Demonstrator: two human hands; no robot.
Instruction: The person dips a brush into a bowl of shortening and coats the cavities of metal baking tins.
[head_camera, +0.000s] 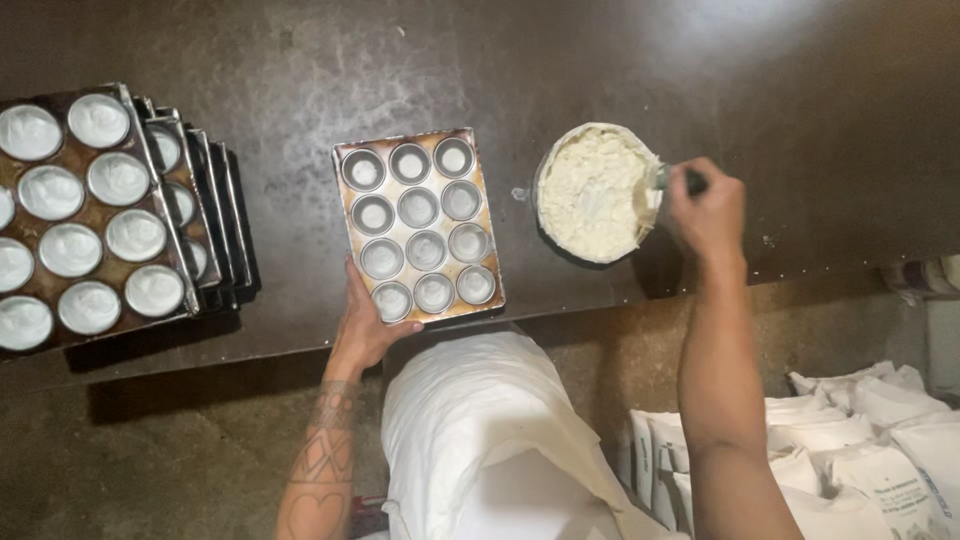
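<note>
A metal muffin tray (343, 197) with several greased round cups lies on the dark worktable (300, 60). My left hand (365, 322) grips its near left corner. To the right stands a round bowl (543, 180) full of white batter. My right hand (708, 212) is at the bowl's right rim, closed on the handle of a scoop (668, 181) whose end dips into the batter.
At the far left a stack of muffin trays (215, 215) stands, the top one with its cups filled with white batter. White sacks (860, 440) lie on the floor at lower right. My white apron (480, 430) hangs below the table edge.
</note>
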